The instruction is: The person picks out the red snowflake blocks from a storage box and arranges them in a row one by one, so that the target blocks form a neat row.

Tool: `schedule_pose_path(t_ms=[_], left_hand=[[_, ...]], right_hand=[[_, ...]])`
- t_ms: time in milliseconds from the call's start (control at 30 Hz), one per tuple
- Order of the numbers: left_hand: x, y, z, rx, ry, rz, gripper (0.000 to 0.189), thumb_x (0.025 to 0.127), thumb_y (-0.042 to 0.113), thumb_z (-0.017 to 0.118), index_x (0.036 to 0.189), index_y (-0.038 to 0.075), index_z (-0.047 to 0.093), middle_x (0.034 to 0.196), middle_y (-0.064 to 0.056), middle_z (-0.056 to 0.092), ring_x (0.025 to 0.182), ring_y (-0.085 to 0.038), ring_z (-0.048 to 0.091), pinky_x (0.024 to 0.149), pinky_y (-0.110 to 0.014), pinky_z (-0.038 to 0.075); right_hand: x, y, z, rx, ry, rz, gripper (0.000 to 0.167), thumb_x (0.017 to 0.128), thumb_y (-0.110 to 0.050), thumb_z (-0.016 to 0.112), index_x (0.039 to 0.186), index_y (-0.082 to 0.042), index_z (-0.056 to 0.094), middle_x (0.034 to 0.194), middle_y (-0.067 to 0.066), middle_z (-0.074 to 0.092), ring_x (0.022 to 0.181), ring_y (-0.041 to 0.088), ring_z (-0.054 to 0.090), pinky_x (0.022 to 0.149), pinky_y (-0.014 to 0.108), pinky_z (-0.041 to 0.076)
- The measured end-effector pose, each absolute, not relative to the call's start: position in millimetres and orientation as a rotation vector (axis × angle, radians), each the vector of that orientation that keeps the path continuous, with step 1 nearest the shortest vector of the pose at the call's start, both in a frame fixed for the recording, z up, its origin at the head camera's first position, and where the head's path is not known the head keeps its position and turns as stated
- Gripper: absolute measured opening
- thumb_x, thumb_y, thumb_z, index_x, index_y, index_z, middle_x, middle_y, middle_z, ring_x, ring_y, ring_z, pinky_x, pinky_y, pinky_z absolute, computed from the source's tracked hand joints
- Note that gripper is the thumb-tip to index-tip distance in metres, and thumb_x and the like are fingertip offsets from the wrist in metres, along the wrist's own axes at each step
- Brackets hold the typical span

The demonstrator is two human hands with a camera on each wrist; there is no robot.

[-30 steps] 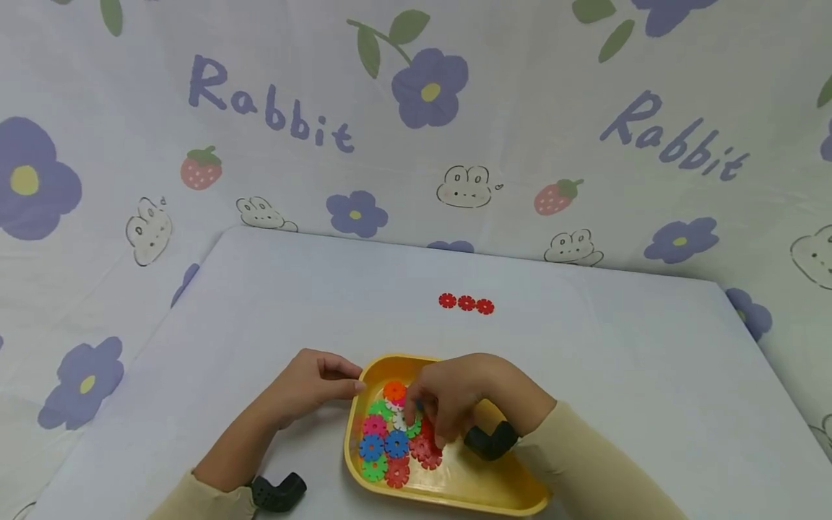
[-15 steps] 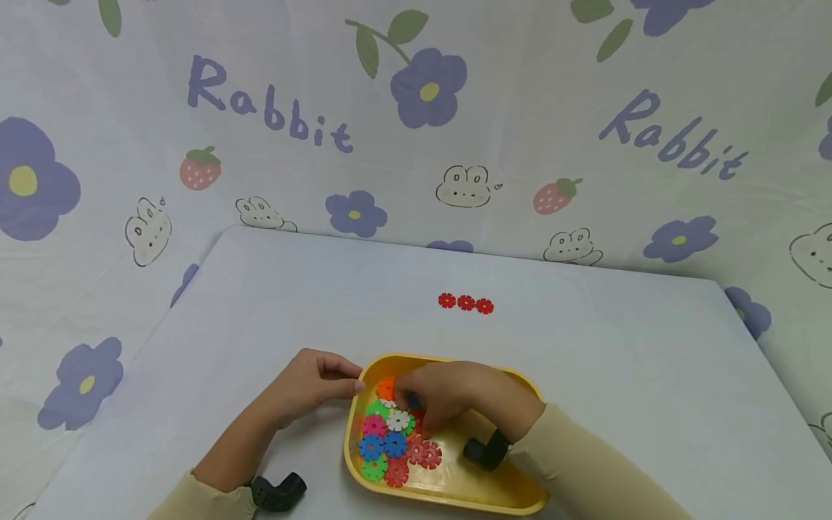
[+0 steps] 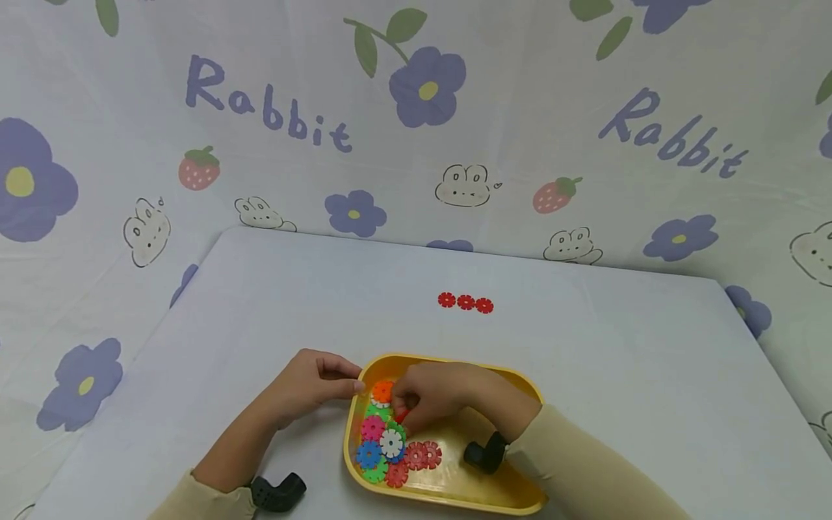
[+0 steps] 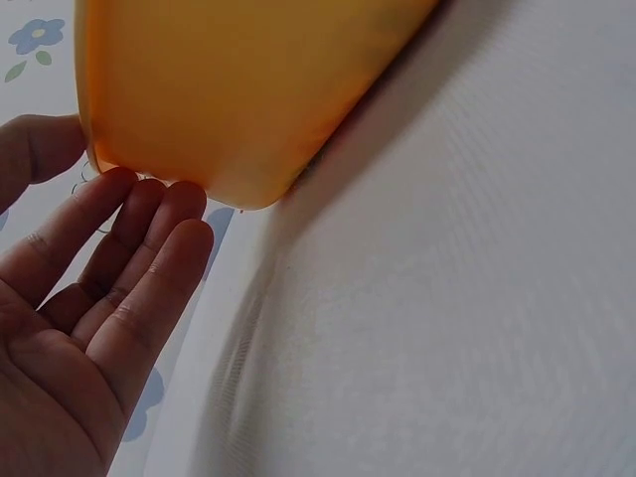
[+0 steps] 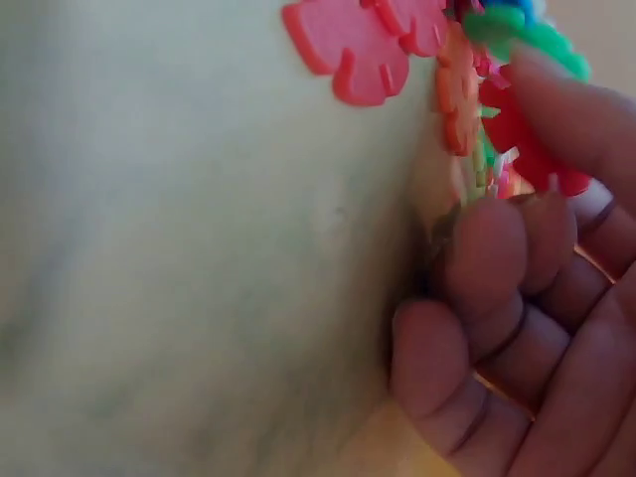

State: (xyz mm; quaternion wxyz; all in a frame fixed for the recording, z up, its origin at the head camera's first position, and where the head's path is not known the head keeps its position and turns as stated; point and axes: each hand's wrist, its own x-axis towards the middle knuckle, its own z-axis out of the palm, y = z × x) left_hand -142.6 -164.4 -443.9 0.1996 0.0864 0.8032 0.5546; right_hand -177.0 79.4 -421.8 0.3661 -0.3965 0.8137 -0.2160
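Observation:
My left hand pinches the left rim of a yellow tray; in the left wrist view its thumb and fingers meet the tray's edge. Inside the tray, my right hand holds a red notched plastic disc between thumb and fingers, mostly hidden in the head view. Left of it lies a pile of snowflake-shaped discs: an orange disc, a pink disc, a white disc, a blue disc and green ones. Translucent red discs lie nearer the tray's middle.
Beyond the tray, three red discs lie in a row on the white table. A patterned cloth hangs behind it. Black curved pieces sit at both wrists.
My right hand has shifted slightly left inside the tray and now pinches a red disc. The white disc has slid toward the front over a blue one. My left hand stays put.

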Motion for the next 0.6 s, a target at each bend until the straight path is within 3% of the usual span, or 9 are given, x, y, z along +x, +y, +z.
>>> schedule_pose_path(t_ms=[400, 600], left_hand=[[-142.2, -164.7, -444.0, 0.252, 2.235, 1.558, 0.033, 0.084, 0.032, 0.077, 0.105, 0.006, 0.075, 0.1, -0.005, 0.075, 0.092, -0.017, 0.068, 0.083, -0.031, 0.058], [-142.1, -164.9, -443.9, 0.252, 2.233, 1.559, 0.033, 0.084, 0.032, 0.077, 0.106, 0.006, 0.075, 0.1, -0.006, 0.075, 0.093, -0.017, 0.068, 0.084, -0.031, 0.058]], right_hand=[[-177.7, 80.8, -417.8, -0.976, 1.96, -0.795, 0.003, 0.086, -0.022, 0.077, 0.087, -0.02, 0.078, 0.077, -0.011, 0.071, 0.071, 0.004, 0.057, 0.069, 0.02, 0.052], [-178.8, 81.4, -416.9, -0.979, 1.938, -0.859, 0.005, 0.086, -0.021, 0.077, 0.09, -0.021, 0.08, 0.079, -0.01, 0.074, 0.069, 0.003, 0.059, 0.066, 0.019, 0.051]])
